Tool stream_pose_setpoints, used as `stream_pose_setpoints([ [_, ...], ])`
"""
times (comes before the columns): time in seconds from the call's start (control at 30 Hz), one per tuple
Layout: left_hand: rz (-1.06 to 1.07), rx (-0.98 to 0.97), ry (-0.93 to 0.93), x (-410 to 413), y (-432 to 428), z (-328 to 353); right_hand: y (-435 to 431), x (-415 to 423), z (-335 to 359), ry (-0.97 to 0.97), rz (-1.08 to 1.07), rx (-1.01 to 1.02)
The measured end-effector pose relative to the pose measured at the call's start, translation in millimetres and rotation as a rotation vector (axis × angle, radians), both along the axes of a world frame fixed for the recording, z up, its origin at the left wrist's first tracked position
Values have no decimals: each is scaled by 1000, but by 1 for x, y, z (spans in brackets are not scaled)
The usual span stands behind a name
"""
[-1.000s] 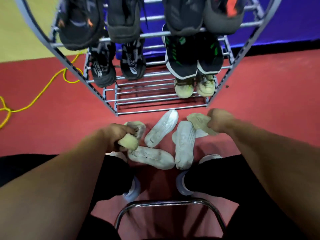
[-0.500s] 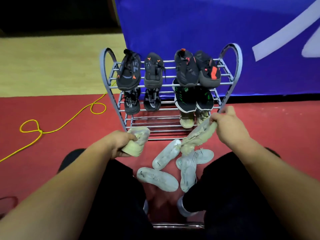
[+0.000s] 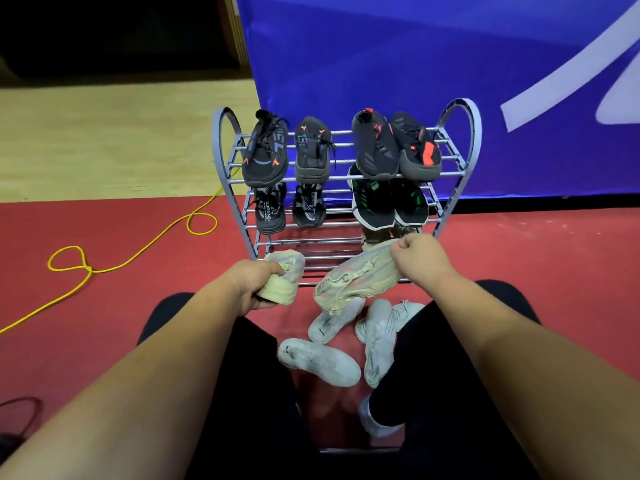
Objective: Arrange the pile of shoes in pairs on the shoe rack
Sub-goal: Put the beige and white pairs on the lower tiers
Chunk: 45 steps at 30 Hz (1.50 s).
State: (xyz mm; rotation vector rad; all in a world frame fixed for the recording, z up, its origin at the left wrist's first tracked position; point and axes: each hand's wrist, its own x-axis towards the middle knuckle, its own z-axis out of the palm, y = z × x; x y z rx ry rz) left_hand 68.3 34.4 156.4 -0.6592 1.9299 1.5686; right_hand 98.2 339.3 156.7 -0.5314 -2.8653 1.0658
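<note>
While white shoes (image 3: 318, 360) lie on the floor (image 3: 138, 306) at lower centre, the left hand (image 3: 254, 282) grips one beige shoe (image 3: 282, 285) and the right hand (image 3: 419, 259) pinches its mate (image 3: 356, 280), both held at centre frame just before the rack (image 3: 311, 241), probably to shelve them together as a pair

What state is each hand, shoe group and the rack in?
Left hand: grips a beige shoe, off the floor.
Right hand: grips the other beige shoe, tilted, off the floor.
White shoes: scattered on the floor, unpaired.
Shoe rack: top and middle shelves each hold two dark pairs.
Yellow cord: looped on the floor.
</note>
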Motion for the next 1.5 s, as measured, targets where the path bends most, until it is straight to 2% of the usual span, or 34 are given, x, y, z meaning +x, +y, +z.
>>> stream_pose_setpoints([
  [0.23, -41, -4, -60, -3, -3, -6, 7, -2, -4, 34, -26, -84],
  [0.33, -64, -7, -77, -4, -2, -7, 10, 0, -5, -12, -38, -106],
  [0.6, -80, 0, -76, -5, 0, -8, 8, 0, -8, -116, -31, -51],
  [0.83, -81, 33, -69, -6, -1, -10, 9, -2, -11, -81, -21, -63],
  [0.93, -79, 45, -67, -6, 0, -10, 9, -2, -12, -52, -83, -201],
  [1.07, -75, 41, -66, -7, -1, -11, 11, -4, -7, -16, -269, -531],
  [1.13, -67, 40, -64, -8, -1, -12, 11, -4, -4, -85, -345, -703],
  [1.27, -57, 52, -63, -9, -1, -14, 6, 4, 5, -508, -307, -972],
  [1.37, -35, 58, -52, -12, -4, -16, 3, 8, 9, -721, -181, -943],
  [1.5, -28, 75, -62, -16, -7, -20, 0, 11, 12, -756, -160, -922],
])
